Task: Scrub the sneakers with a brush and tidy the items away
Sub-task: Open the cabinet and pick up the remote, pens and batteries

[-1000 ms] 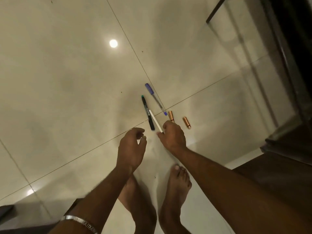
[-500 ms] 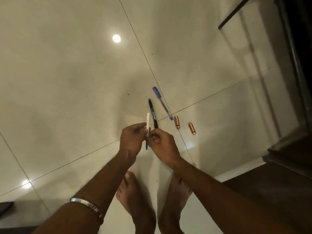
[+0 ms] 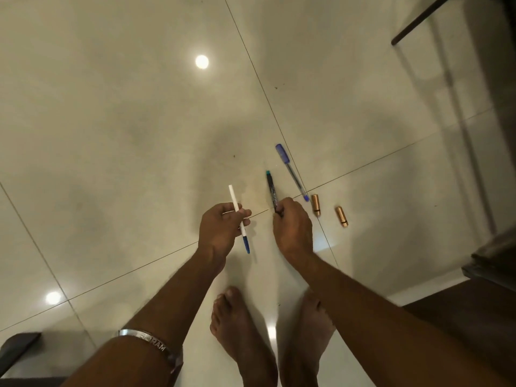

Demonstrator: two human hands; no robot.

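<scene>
No sneakers or brush are in view. My left hand (image 3: 220,229) holds a white pen with a blue cap (image 3: 239,219) above the tiled floor, cap end pointing toward me. My right hand (image 3: 291,229) reaches down and pinches the near end of a black marker with a teal tip (image 3: 270,188) that lies on the floor. A clear pen with a purple cap (image 3: 291,171) lies just right of the marker. Two small copper-coloured cylinders (image 3: 315,204) (image 3: 341,216) lie on the floor right of my right hand.
My bare feet (image 3: 243,333) stand on the glossy cream tiles below the hands. Dark furniture (image 3: 491,261) fills the right edge and a dark leg (image 3: 418,20) crosses the top right. A dark object (image 3: 16,347) sits at the bottom left.
My right hand picked the white pen up from the floor and passed it to my left hand. The left hand moved left with it; the right hand went back down to the black marker.
</scene>
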